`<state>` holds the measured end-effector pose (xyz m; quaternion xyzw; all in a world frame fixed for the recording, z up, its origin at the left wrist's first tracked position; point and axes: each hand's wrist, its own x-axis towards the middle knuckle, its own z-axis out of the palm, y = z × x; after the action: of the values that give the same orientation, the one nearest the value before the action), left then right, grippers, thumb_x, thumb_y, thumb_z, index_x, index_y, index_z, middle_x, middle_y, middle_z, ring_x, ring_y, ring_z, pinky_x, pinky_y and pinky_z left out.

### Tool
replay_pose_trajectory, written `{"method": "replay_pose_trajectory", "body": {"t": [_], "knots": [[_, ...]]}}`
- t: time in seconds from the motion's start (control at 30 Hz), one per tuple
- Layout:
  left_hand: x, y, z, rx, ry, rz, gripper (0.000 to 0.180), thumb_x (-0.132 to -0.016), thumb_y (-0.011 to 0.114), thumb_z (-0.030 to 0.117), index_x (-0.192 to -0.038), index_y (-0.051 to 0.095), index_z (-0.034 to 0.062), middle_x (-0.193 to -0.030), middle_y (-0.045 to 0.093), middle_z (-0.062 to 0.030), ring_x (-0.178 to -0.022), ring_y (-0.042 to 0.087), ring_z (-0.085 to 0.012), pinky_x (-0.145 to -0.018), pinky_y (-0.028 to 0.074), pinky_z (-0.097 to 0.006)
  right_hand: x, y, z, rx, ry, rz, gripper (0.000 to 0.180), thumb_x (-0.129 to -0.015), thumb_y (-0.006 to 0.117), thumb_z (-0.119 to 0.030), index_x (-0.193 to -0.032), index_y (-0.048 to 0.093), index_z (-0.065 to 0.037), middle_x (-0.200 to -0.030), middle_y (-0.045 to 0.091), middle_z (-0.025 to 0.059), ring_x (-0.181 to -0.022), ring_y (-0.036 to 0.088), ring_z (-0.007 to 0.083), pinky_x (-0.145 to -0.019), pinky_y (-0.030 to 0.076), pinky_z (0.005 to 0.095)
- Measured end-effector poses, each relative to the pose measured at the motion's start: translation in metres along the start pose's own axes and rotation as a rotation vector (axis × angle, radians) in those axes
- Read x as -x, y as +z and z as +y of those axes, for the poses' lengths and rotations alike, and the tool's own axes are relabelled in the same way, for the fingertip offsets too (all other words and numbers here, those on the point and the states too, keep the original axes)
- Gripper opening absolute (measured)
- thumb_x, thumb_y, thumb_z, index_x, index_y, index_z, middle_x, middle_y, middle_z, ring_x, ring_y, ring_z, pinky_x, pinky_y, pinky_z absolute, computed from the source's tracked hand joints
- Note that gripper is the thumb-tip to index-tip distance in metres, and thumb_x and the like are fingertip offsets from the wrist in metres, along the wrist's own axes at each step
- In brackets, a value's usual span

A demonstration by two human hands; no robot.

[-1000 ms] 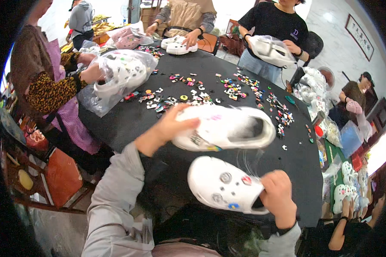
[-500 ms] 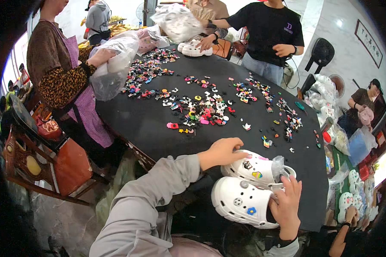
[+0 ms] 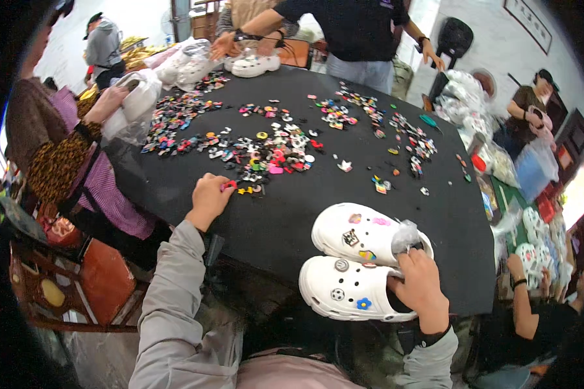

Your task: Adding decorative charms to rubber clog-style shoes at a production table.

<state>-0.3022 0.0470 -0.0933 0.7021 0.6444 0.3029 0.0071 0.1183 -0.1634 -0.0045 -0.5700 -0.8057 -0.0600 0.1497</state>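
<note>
Two white clogs (image 3: 328, 292) lie side by side at the table's near right, toes to the left. Colourful shoe charms sit in them, among them a blue flower charm (image 3: 364, 303) and a football charm (image 3: 337, 294). My right hand (image 3: 425, 288) is closed on the nearer clog at its foot opening. Clear crumpled plastic (image 3: 405, 237) fills the opening of the farther clog (image 3: 334, 227). My left hand (image 3: 209, 200) pinches a small pinkish-red shoe charm (image 3: 229, 185) at the near edge of the charm pile (image 3: 272, 152), beside a yellow star charm (image 3: 243, 190).
The black table (image 3: 266, 227) carries more scattered charms (image 3: 412, 139). On the left, a person in a purple apron holds a white clog (image 3: 139, 94) in plastic. Another white pair (image 3: 256, 63) stands at the far edge near other people. A chair (image 3: 107, 275) stands at lower left.
My left hand has left the farther clog, moved left and closed on a charm. My right hand has shifted into the nearer clog's opening. Across the table, a person's hands have let the plastic down.
</note>
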Motion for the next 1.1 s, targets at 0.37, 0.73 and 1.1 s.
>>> {"method": "replay_pose_trajectory", "body": {"t": [0.37,0.73,1.1], "knots": [[0.006,-0.026,0.081,0.551,0.32,0.011,0.013,-0.079,0.07,0.006,-0.092,0.068,0.0023,-0.085,0.067,-0.0116,-0.069,0.065,-0.021,-0.062,0.05,-0.031,-0.008,0.004,0.004,0.032,0.064,0.044,0.031,-0.069,0.078,-0.025,-0.081,0.06,-0.003,-0.08,0.06,0.013,-0.077,0.059,0.0324,-0.064,0.049,0.0422],[0.019,-0.012,0.237,0.779,0.729,-0.215,0.011,-0.077,0.07,0.001,-0.088,0.068,0.0011,-0.087,0.067,-0.01,-0.072,0.063,-0.018,-0.064,0.05,-0.029,-0.007,0.006,0.012,-0.065,0.065,0.094,0.035,-0.068,0.079,-0.028,-0.082,0.06,-0.003,-0.081,0.06,0.0137,-0.078,0.059,0.0324,-0.068,0.049,0.0425],[0.012,0.001,0.249,0.619,0.738,-0.294,0.023,-0.076,0.071,0.008,-0.099,0.066,0.0051,-0.084,0.07,-0.0081,-0.067,0.065,-0.02,-0.06,0.052,-0.03,-0.008,0.008,0.012,-0.06,0.093,0.091,0.036,-0.067,0.079,-0.031,-0.08,0.059,-0.004,-0.078,0.06,0.0124,-0.076,0.06,0.0317,-0.066,0.049,0.0424]]}}
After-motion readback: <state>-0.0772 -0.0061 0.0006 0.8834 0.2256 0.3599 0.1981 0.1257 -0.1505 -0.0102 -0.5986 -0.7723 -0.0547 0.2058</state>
